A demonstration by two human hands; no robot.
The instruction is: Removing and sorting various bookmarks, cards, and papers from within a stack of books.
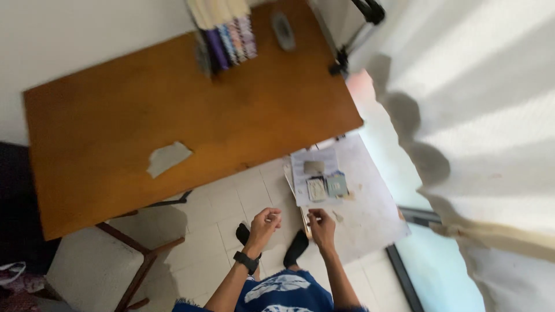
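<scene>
My left hand point(266, 224), with a black watch on the wrist, hovers over the tiled floor with its fingers curled and nothing visible in it. My right hand point(322, 227) is just beside it, fingers pinched together at the near edge of a white sheet point(370, 214) lying on the floor. Whether it grips anything is unclear. On the sheet lie a paper point(315, 159) and small cards point(326, 186), just beyond both hands. My feet in black socks point(296, 248) stand below the hands.
A brown wooden table point(115, 115) fills the upper left, bearing a torn paper scrap point(167, 157), a row of books point(225, 34) and a round grey object point(283, 29). A white-cushioned chair point(87, 271) stands lower left, a black tripod point(352, 34) top centre, a pale curtain point(491, 115) right.
</scene>
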